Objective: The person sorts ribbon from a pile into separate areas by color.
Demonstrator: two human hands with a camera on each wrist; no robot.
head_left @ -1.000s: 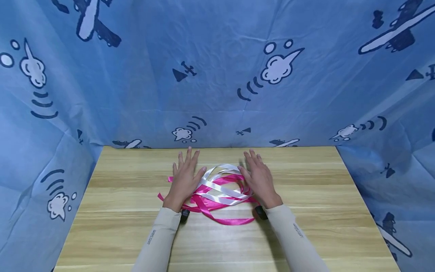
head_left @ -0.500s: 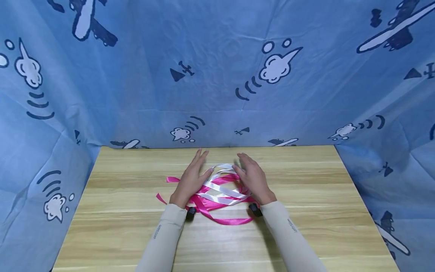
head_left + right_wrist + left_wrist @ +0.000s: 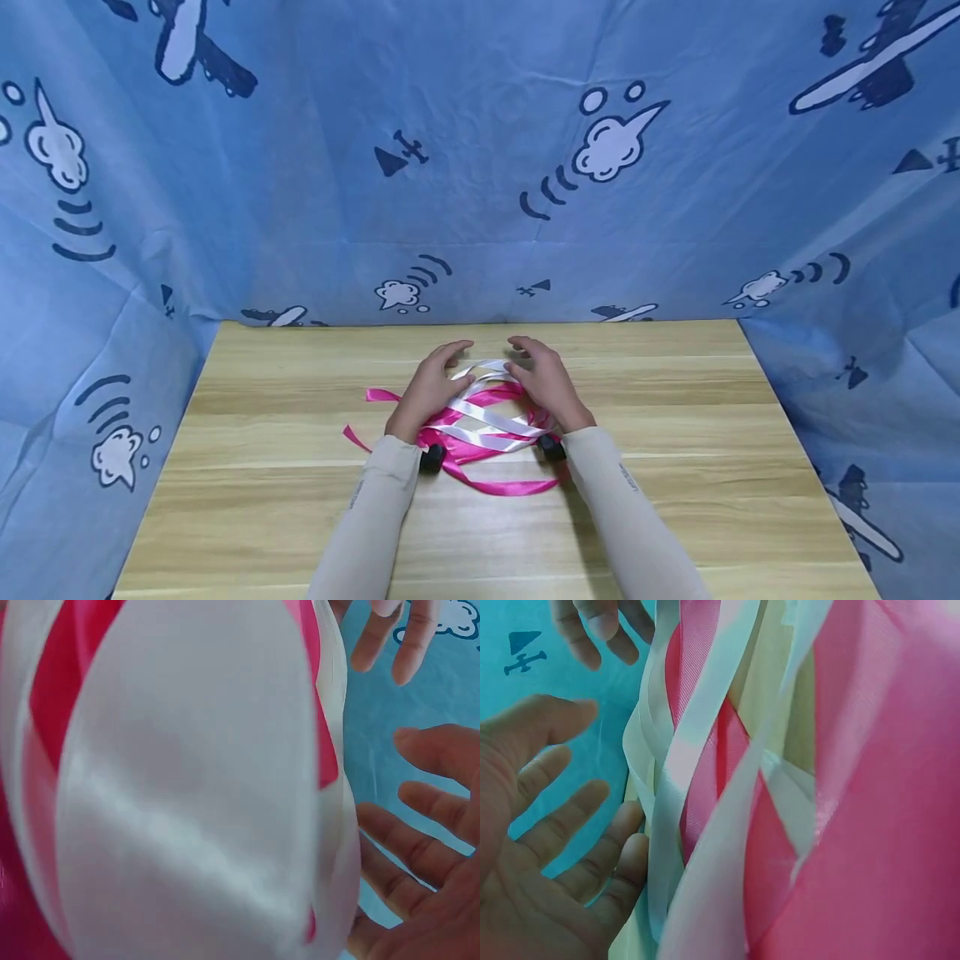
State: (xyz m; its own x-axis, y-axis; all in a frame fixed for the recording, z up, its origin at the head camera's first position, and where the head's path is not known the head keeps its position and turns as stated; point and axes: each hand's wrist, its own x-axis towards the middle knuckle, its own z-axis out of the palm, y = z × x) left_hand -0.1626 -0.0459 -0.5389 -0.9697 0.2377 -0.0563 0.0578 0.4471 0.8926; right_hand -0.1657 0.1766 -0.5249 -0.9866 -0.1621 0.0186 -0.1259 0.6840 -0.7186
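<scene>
A loose tangle of ribbons lies between my hands, made of a shiny white ribbon looped over a bright pink ribbon. My left hand is at the tangle's left side, fingers spread and gently bent inward. On the right side, my right hand mirrors it, thumb apart from the fingers. Neither hand grips a ribbon. In the left wrist view the fingertips come close to the white ribbon; whether they touch it I cannot tell. The right wrist view has the white ribbon very near the camera.
The ribbons lie on a light wood-grain table. A blue cloth printed with planes and clouds hangs behind the table and along both sides. Small black wrist devices, like this wrist camera, sit above the ribbons' near side.
Both hands have drawn inward toward each other, and their straight, spread fingers have bent toward the middle. The ribbon tangle looks unmoved.
</scene>
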